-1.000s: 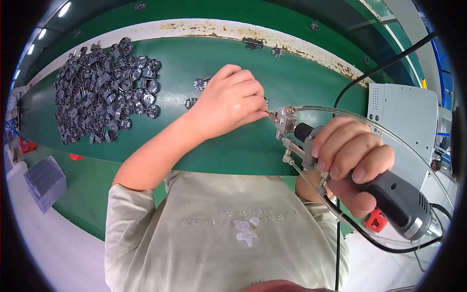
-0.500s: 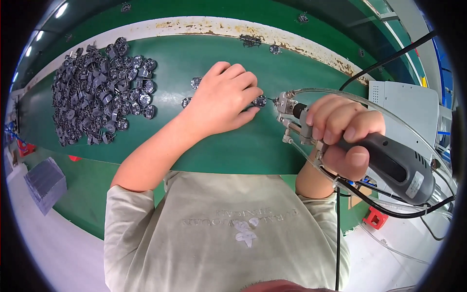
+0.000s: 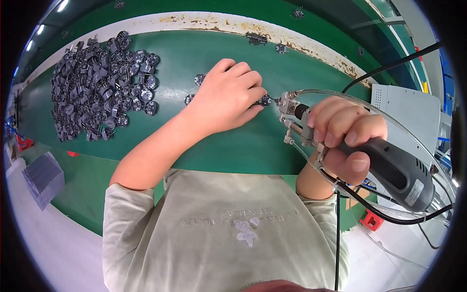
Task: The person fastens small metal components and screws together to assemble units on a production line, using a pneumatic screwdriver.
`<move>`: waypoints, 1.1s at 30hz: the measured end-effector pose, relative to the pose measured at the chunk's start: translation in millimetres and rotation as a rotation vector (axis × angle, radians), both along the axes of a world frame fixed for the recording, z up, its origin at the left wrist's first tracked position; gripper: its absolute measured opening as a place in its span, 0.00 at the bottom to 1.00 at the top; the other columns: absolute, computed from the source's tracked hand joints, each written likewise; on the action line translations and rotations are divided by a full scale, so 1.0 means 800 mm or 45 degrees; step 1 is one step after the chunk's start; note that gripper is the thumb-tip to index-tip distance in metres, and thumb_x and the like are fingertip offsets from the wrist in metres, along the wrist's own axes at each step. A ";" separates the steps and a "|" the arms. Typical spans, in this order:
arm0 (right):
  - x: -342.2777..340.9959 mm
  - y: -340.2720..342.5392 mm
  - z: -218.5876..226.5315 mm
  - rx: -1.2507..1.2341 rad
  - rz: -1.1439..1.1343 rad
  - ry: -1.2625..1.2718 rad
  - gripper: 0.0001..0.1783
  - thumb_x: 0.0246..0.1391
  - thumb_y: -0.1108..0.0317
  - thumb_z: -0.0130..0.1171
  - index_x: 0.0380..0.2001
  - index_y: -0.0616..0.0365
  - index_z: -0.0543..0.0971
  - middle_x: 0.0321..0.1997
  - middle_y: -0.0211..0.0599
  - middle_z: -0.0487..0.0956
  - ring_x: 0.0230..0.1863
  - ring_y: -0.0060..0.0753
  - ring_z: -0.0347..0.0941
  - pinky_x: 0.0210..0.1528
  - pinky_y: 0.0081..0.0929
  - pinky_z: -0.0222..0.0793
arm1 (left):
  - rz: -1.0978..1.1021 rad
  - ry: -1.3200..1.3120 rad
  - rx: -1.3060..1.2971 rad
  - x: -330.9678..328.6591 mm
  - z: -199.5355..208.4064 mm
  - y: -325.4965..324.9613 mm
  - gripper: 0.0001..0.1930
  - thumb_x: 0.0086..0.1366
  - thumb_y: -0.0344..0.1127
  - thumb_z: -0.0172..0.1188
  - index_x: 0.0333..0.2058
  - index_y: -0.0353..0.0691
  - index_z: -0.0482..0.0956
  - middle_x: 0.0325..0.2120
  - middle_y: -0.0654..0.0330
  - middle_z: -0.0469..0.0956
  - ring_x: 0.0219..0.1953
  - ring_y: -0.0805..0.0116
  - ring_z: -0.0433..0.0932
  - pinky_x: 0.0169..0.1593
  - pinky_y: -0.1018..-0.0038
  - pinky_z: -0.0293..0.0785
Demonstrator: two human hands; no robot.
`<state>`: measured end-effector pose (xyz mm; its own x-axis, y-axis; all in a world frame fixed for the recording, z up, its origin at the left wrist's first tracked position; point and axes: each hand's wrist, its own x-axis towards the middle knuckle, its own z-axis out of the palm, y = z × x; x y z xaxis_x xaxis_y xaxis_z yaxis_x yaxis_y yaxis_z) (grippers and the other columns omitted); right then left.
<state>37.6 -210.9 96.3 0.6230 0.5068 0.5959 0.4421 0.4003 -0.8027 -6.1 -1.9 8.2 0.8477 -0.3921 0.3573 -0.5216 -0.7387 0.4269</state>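
My left hand (image 3: 232, 96) is closed, pinching a small round dark part (image 3: 264, 100) between thumb and fingers. Most of that part is hidden by the fingers. In my right hand (image 3: 346, 131) is a grey-and-black hand-held power tool (image 3: 396, 168), its grip wrapped by the fingers. The metal nozzle head (image 3: 289, 107) of the tool points left at the part, and its thin tip is at or almost at the part's right edge. Contact cannot be made out. Two similar round parts lie beside my left wrist, one (image 3: 200, 79) farther off and one (image 3: 189, 99) nearer.
A large pile of dark round parts with pins (image 3: 97, 87) covers the left of the green work surface (image 3: 233, 151). A worn white rail (image 3: 209, 23) borders the far side. Clear hoses and a black cable (image 3: 394, 220) trail from the tool past a white box-shaped machine (image 3: 408, 109).
My left hand has shifted slightly right, bringing the part closer to the tool's tip, and its thumb has closed in on the part. My right hand and the tool have hardly moved.
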 end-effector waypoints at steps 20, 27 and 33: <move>-0.014 -0.002 0.019 0.097 0.075 -0.048 0.21 0.58 0.54 0.67 0.37 0.54 0.67 0.22 0.31 0.74 0.22 0.33 0.72 0.30 0.37 0.75 | -0.063 -0.013 -0.026 0.000 0.002 0.008 0.11 0.51 0.39 0.70 0.34 0.45 0.85 0.34 0.67 0.76 0.41 0.67 0.74 0.52 0.65 0.67; -0.008 0.003 0.002 0.083 0.060 0.015 0.19 0.60 0.52 0.62 0.35 0.53 0.67 0.22 0.31 0.73 0.20 0.31 0.71 0.28 0.36 0.74 | -0.063 0.009 -0.028 0.004 0.002 0.008 0.12 0.50 0.38 0.70 0.35 0.45 0.85 0.34 0.68 0.76 0.42 0.67 0.74 0.53 0.64 0.67; -0.011 0.004 0.002 0.026 0.048 0.009 0.20 0.61 0.48 0.60 0.33 0.52 0.67 0.21 0.29 0.72 0.18 0.30 0.70 0.26 0.35 0.73 | -0.059 0.019 -0.022 0.001 0.002 0.006 0.11 0.50 0.37 0.71 0.34 0.45 0.85 0.34 0.68 0.76 0.42 0.67 0.74 0.53 0.64 0.67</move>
